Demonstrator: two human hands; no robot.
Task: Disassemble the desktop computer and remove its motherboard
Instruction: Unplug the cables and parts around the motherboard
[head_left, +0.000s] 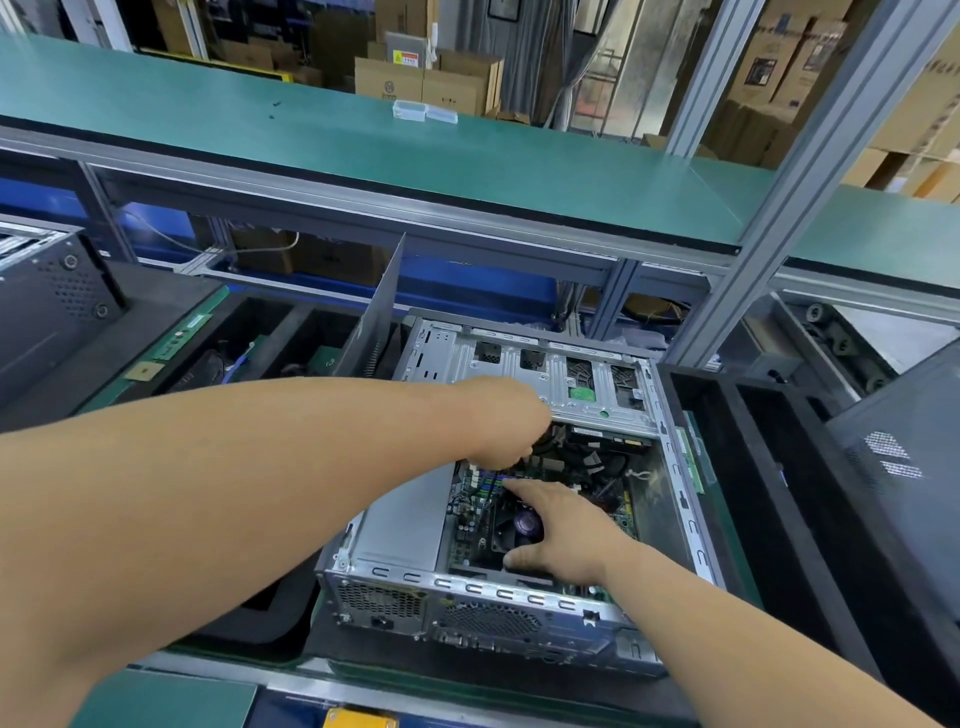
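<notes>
1. I am looking down at the desktop computer (519, 519), a boxy case of bare stamped sheet metal lying open on its side on the dark mat of the desk (218, 696).
2. My left hand (498, 421) is reaching deep into the case, fingers curled downward at a cluster of cables (587, 460); I cannot tell whether it is pinching anything, since the fingertips are hidden behind the knuckles.
3. My right hand (558, 530) is lying released, fingers straight and spread, pressing flat on the motherboard (470, 525), a green board studded with small components.
4. Under the right hand's palm is sitting the round black CPU fan (522, 527) with a glossy purple hub.
5. Just left of the right hand, a smooth grey box, the power supply (402, 525), is filling the case corner.
6. Beyond the left hand, the drive cage (524, 369) is showing perforated silvery panels with rectangular cut-outs.
7. Nearer to me than both hands, the rear panel (467, 613) is showing honeycomb vent mesh and slotted tabs.
8. Far beyond both hands, a matte green shelf (311, 130) is carrying two small clear plastic boxes (423, 111).
</notes>
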